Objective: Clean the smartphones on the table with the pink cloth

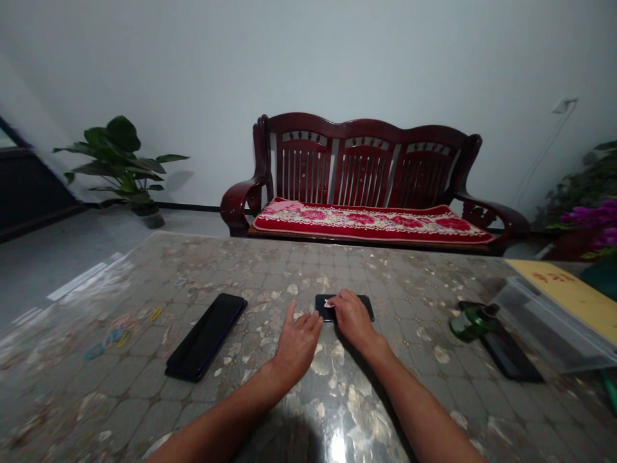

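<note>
A dark phone (367,307) lies crosswise on the patterned tabletop (270,263). Over its middle, my right hand (351,314) pinches a small pale pink piece (328,303) between its fingertips, against the screen. My left hand (297,335) rests palm down beside the phone, its thumb spread away and its fingertips at the phone's left edge; it holds nothing. To the left lie dark phones (206,337), one stacked on another, set at a slant.
Colored clips or bands (118,333) lie at the left. At the right are a green bottle (473,323), a dark phone (513,354) and a clear plastic box (530,321) under a yellow folder (573,292). A wooden bench (371,222) stands beyond the table.
</note>
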Motion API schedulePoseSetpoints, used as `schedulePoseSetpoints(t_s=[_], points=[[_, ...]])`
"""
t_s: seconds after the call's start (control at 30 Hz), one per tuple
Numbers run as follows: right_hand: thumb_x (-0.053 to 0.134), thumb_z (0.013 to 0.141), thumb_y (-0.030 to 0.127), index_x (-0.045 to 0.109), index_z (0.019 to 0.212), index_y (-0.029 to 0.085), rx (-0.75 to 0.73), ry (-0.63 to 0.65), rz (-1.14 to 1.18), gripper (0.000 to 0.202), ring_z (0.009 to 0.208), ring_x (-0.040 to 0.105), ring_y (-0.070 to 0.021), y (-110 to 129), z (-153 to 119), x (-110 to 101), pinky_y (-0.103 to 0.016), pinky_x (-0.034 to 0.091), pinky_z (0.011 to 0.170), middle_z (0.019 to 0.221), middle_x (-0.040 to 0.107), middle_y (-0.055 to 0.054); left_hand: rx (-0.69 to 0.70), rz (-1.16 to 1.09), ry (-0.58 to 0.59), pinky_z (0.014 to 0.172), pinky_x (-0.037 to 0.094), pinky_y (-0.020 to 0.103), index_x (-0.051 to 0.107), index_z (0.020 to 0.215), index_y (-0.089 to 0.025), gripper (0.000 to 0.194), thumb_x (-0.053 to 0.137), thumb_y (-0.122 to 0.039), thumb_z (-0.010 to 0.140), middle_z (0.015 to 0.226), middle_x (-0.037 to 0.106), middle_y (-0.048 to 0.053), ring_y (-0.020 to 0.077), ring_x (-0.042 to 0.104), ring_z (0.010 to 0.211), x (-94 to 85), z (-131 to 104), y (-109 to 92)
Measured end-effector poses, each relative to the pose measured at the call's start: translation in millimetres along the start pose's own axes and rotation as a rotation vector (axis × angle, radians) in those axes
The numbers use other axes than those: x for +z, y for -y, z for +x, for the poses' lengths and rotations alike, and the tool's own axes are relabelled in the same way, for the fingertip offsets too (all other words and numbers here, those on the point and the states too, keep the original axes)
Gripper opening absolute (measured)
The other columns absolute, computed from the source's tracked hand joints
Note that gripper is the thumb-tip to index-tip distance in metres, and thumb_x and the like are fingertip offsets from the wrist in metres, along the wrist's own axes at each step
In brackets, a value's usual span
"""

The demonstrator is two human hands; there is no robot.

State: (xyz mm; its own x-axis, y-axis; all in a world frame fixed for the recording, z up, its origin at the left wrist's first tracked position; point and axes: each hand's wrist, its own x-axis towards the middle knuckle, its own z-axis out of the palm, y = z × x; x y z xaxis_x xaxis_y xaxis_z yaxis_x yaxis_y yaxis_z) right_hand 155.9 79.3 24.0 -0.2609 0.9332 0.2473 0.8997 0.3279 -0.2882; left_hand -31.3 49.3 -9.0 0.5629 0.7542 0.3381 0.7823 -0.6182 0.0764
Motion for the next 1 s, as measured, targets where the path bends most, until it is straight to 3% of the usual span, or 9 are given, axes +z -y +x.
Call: schedulePoseSetpoints(t_s=[0.13,0.33,0.53,0.77,1.0], points=[[0.046,0.095,0.007,0.075,0.101,0.022,-0.030,0.003,0.023,0.033,0.094,0.059,-0.0184,-10.8,-9.7,-4.3,-0.026,0.043,0.087,0.095,0.066,-0.006,0.002,-0.003,0.010,0.123,0.012,0.060,0.066,0.120,-0.021,0.035,0.051,-0.008,0.091,0.125,0.070,0.009,0.0240,0.065,0.113,-1.7,0.2,0.3],[0.048,0.093,0.007,0.076,0.101,0.020,0.150,-0.050,-0.047,0.032,0.095,0.060,-0.0198,-41.5,-15.8,-17.1,-0.027,0.044,0.086,0.095,0.067,-0.007,0.022,0.031,0.023,0.123,0.006,0.061,0.065,0.123,-0.022,0.039,0.050,-0.009,0.089,0.126,0.069,0.009,0.0245,0.064,0.114,-0.7,-0.4,1.5],[0.047,0.095,0.008,0.075,0.100,0.021,0.007,-0.035,0.074,0.032,0.093,0.061,-0.0173,-44.1,-30.5,-16.5,-0.025,0.045,0.085,0.095,0.067,-0.005,0.015,0.006,0.009,0.122,0.014,0.060,0.065,0.122,-0.021,0.040,0.050,-0.007,0.088,0.125,0.070,0.010,0.0250,0.065,0.113,-0.1,-0.3,1.0],[0.047,0.094,0.007,0.075,0.097,0.020,0.139,-0.100,-0.007,0.031,0.095,0.060,-0.0197,-57.1,-36.7,-22.9,-0.028,0.045,0.088,0.094,0.068,-0.007,0.020,0.010,0.057,0.119,0.025,0.056,0.064,0.124,-0.019,0.041,0.051,-0.007,0.087,0.128,0.068,0.012,0.0246,0.065,0.114,-5.1,0.4,1.0],[0.045,0.094,0.007,0.075,0.096,0.021,0.027,-0.099,0.076,0.033,0.092,0.060,-0.0193,-45.7,-43.9,-19.5,-0.027,0.045,0.084,0.093,0.068,-0.006,0.022,-0.003,0.055,0.118,0.027,0.055,0.065,0.124,-0.018,0.040,0.049,-0.007,0.089,0.128,0.069,0.012,0.0249,0.065,0.115,-6.0,0.8,1.2]])
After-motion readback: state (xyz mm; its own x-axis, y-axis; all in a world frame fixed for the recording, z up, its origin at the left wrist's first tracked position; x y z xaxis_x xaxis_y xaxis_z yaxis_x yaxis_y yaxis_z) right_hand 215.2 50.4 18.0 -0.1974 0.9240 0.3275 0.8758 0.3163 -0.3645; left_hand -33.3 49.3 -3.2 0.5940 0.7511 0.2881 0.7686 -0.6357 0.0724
